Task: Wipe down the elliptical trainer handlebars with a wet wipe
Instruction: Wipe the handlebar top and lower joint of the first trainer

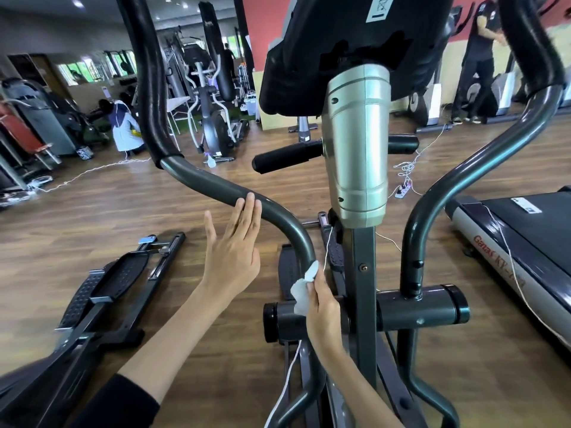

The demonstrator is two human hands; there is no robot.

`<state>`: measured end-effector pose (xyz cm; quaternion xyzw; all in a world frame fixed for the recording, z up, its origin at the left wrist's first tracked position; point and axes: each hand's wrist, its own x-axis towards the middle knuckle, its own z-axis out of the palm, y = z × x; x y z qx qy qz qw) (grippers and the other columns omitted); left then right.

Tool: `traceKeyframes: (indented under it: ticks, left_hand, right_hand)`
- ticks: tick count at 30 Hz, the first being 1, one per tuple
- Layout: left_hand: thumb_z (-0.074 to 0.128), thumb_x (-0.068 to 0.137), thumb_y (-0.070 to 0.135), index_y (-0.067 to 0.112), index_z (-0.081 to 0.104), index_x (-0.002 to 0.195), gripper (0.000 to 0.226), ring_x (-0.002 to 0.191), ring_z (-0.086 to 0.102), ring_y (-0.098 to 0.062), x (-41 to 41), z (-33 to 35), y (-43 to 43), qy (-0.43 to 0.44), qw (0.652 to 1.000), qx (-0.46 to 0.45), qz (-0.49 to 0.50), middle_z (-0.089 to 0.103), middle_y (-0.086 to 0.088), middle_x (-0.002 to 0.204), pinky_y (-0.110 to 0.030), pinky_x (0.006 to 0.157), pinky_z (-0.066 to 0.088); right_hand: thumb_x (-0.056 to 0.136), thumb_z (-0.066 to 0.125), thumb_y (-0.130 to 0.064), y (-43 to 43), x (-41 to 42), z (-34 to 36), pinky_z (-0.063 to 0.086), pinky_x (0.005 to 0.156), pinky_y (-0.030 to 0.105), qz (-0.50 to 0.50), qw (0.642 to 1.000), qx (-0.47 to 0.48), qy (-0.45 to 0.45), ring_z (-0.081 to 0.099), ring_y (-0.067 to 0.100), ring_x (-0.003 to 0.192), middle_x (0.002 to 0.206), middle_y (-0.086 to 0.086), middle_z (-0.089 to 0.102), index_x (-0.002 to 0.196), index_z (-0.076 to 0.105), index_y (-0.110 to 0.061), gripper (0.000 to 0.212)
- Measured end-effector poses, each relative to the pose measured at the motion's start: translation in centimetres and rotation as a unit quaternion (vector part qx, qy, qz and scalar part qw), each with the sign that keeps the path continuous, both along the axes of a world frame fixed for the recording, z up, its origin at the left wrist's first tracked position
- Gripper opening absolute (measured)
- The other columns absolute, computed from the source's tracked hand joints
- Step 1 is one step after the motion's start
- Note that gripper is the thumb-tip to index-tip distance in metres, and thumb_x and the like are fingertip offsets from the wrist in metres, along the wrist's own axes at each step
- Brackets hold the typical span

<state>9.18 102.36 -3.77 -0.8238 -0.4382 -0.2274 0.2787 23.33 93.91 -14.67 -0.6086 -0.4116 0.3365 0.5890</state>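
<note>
— What are the hands doing?

— The left hand [234, 251] is lying open, its straight fingertips touching the bend of the left handlebar [213, 185]. The right hand [323, 307] is pinching the white wet wipe [304, 287] and pressing it against the same dark tube lower down, just above the cross axle [432, 307].

— So the wipe is sitting on the left bar?

— Yes, at its lower curve, close beside the upright frame. The right handlebar [432, 193] is rising on the other side of the silver column [358, 143], with neither hand touching it.

— And around the machine?

— The black console [340, 41] is hanging above the column. A ribbed pedal [102, 282] is lying on the wooden floor [123, 205] towards its left edge. A treadmill [525, 236] is standing at the right edge, with a white cord trailing over it.
</note>
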Motion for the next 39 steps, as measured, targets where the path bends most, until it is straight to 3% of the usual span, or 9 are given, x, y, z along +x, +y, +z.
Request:
traceKeyframes:
  ticks: [4,10,13,15,19,23,28,33,39]
  left_hand:
    - [0.028,0.080,0.011,0.007,0.015,0.152,0.073,0.148,0.011,-0.016,-0.1,0.1,0.0,0.002,1.000,-0.003,-0.004,0.013,-0.006,0.160,-0.058,0.114,-0.007]
    - [0.028,0.079,0.010,0.006,0.020,0.152,0.073,0.147,0.013,-0.016,0.1,0.1,-0.2,-0.009,1.000,-0.013,-0.007,0.015,-0.006,0.160,-0.058,0.113,-0.006]
    - [0.029,0.078,0.010,0.006,0.021,0.152,0.074,0.147,0.013,-0.017,0.1,0.2,-0.4,-0.012,1.000,-0.018,-0.010,0.015,-0.006,0.160,-0.059,0.113,-0.005]
    - [0.027,0.077,0.012,0.006,0.020,0.152,0.075,0.147,0.012,-0.017,0.3,0.2,-0.7,-0.022,0.999,-0.029,-0.015,0.014,-0.006,0.160,-0.060,0.113,-0.003]
    - [0.026,0.078,0.015,0.004,0.019,0.151,0.075,0.147,0.011,-0.018,0.7,0.1,-1.0,-0.053,0.997,-0.049,-0.027,0.015,-0.008,0.160,-0.059,0.113,-0.002]
    - [0.029,0.078,0.015,0.003,0.017,0.150,0.074,0.148,0.011,-0.020,0.7,-0.9,-0.9,-0.054,0.996,-0.050,-0.048,0.016,-0.011,0.159,-0.060,0.113,0.001]
    - [0.028,0.077,0.013,0.005,0.009,0.152,0.078,0.149,0.001,-0.018,0.2,-4.8,-1.9,-0.043,0.990,-0.091,-0.096,0.009,-0.009,0.161,-0.060,0.115,0.000]
    - [0.032,0.078,0.017,0.003,0.016,0.150,0.076,0.147,0.012,-0.022,-1.4,-10.6,-2.8,0.000,0.982,-0.146,-0.119,0.017,-0.010,0.159,-0.055,0.114,-0.001]
    - [0.032,0.085,0.023,0.003,0.030,0.147,0.065,0.143,0.022,-0.018,-3.8,-15.2,-3.6,0.020,0.962,-0.252,-0.102,0.033,-0.009,0.153,-0.049,0.113,0.004]
  right_hand:
    - [0.104,0.034,-0.026,1.9,0.5,2.7,0.035,0.085,-0.002,-0.004,0.998,0.044,-0.044,0.052,0.006,0.117,0.131,-0.008,0.055,0.147,0.031,-0.036,0.043]
    - [0.104,0.035,-0.016,3.3,0.3,4.9,0.020,0.104,0.003,-0.013,0.982,0.122,-0.142,0.023,-0.010,0.135,0.140,-0.037,0.023,0.148,0.028,-0.032,0.047]
    - [0.104,0.036,-0.018,2.6,0.3,4.0,0.026,0.109,0.014,-0.007,0.987,0.115,-0.113,0.031,-0.002,0.136,0.149,-0.021,0.032,0.146,0.029,-0.038,0.047]
    - [0.104,0.037,-0.027,1.5,0.4,3.3,0.037,0.096,0.012,-0.005,0.994,0.092,-0.050,0.049,-0.006,0.116,0.138,-0.006,0.052,0.144,0.036,-0.040,0.042]
    - [0.102,0.042,-0.015,-0.1,0.4,1.6,0.034,0.085,-0.002,-0.035,0.993,0.068,-0.089,0.049,-0.024,0.100,0.116,-0.019,0.057,0.140,0.038,-0.026,0.040]
    - [0.101,0.043,-0.016,-1.1,1.0,-0.9,0.038,0.098,0.013,-0.004,0.991,-0.003,-0.135,0.053,-0.001,0.115,0.122,-0.003,0.061,0.142,0.042,-0.015,0.040]
    - [0.103,0.031,-0.012,-2.2,0.8,-4.1,0.006,0.110,0.010,0.043,0.953,-0.038,-0.297,0.017,0.008,0.140,0.152,0.000,0.024,0.149,0.022,-0.010,0.047]
    - [0.069,0.072,0.011,-2.6,-0.6,-6.0,-0.005,0.116,0.022,-0.028,0.919,-0.099,-0.381,0.046,0.037,0.129,0.142,0.022,0.042,0.134,0.040,0.014,0.072]
    - [0.083,0.029,-0.011,-4.2,-3.3,-7.9,0.030,0.112,0.038,-0.116,0.835,-0.036,-0.537,-0.008,0.031,0.146,0.153,0.026,0.016,0.147,-0.002,0.007,0.074]
